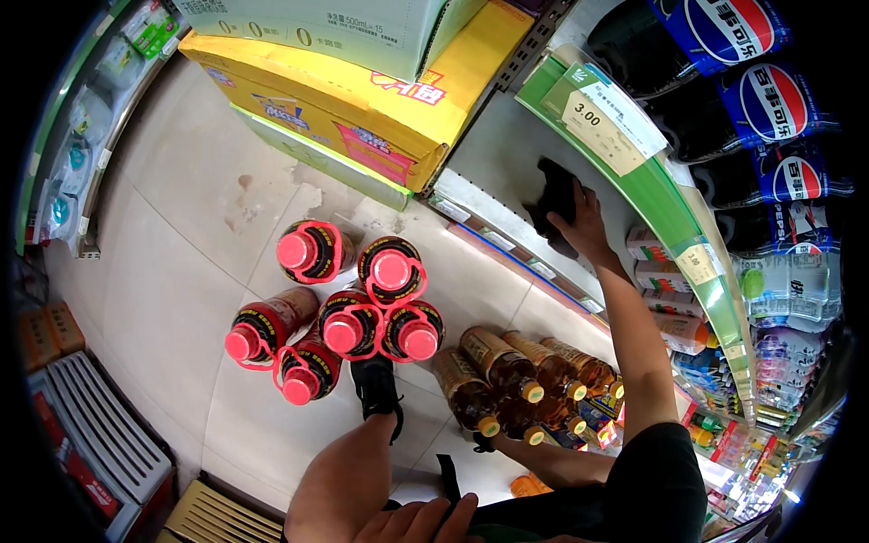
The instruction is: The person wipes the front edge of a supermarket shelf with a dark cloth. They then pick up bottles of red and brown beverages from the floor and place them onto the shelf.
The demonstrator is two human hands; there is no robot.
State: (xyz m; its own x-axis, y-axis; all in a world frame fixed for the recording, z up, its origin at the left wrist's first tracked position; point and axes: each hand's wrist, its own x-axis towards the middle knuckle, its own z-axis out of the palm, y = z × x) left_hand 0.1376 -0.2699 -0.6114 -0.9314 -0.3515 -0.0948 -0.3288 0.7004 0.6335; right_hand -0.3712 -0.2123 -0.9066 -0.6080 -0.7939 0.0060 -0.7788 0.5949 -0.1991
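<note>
My right hand [585,220] presses a black cloth [560,203] onto the grey metal shelf [499,146], below the green price rail. My left hand [421,521] lies near my knees at the bottom edge, with part of a black strap [448,475] beside it; whether it grips the strap is not clear. Several bottles with pink caps and pink carry loops [390,270] stand on the tiled floor ahead of my shoe. To their right are several bottles of amber drink with yellow caps [529,390], close to the shelf's foot.
Yellow cartons [326,108] and a pale green carton [305,34] are stacked left of the shelf. Large cola bottles [774,102] fill the shelf above the green price rail [631,176]. Small bottles [669,278] stand further along the wiped level. Slatted crates [108,421] are at lower left.
</note>
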